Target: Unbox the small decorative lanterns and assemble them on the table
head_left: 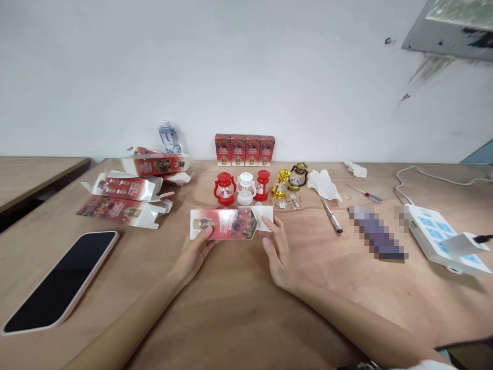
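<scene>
With the red carton as the dial's centre, the phone lies nearest the wearer, toward 8 o'clock; the left arm swinging wide could shove it. The red carton itself is up in the hands, just short of the lanterns. The left hand pinches its left half, thumb on the printed face. The right hand is spread, thumb clear of the card, fingertips at the white flap at 3 o'clock. With the hold so one-sided, a hard push there could twist the carton or crease the flap. Between 9 and 10 o'clock, opened cartons overlap loosely; their jutting flaps could snag and bend. Small wire pieces, between 2 and 3 o'clock, could scatter if brushed. The row of lanterns stands from 12 to 2 o'clock, and a forward slip could tip one. Farther off, just past 12 o'clock, four upright boxes could topple if a lantern is driven back.
</scene>
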The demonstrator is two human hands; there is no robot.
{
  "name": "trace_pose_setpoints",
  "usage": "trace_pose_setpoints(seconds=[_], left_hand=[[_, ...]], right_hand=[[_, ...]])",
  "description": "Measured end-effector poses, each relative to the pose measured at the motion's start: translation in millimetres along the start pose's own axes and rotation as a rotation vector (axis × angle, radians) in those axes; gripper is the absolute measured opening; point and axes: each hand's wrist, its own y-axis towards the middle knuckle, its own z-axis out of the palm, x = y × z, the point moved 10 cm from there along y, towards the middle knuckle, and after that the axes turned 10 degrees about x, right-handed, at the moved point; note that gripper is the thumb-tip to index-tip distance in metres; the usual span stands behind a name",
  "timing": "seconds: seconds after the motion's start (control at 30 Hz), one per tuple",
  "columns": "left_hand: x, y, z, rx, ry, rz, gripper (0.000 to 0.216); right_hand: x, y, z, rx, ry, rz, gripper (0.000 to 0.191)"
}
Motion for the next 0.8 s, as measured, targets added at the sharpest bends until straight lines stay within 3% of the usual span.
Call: trace_pose_setpoints(seconds=[0.1,0.23,0.37,0.5,0.6,0.7,0.8], left_hand=[[-1.1,-0.9,1.7,0.010,0.025,0.024,0.044],[-3.1,-1.0,4.2,0.040,0.084,0.034,0.047],[-4.6,-6.4,9.5,0.092,0.311,0.040,0.056],[-21.3,-18.2,16.7,0.068,0.603,0.183,0.060],[-30.9,-25.0,20.1,0.044,0.659,0.272,0.059],[-40.6,-30.3,10.7,-0.056,0.640,0.340,0.059],[-61.6,-42.6,-0.3,-0.204,0.656,0.516,0.063]], right_hand=[[3.9,2.3,-5.2,-0.029,-0.049,-0.015,0.028],[-10.5,6.7,-11.0,-0.087,0.019,0.078,0.030],[-30.9,10.1,-10.8,-0.101,0.145,0.197,0.017],[-43.2,13.1,-3.9,-0.045,0.282,0.263,0.016],[-51.4,16.0,-2.4,-0.025,0.387,0.289,0.014],[-56.9,23.2,-25.4,-0.167,0.516,0.243,0.018],[-57.2,32.2,-62.7,-0.337,0.620,0.196,0.021]])
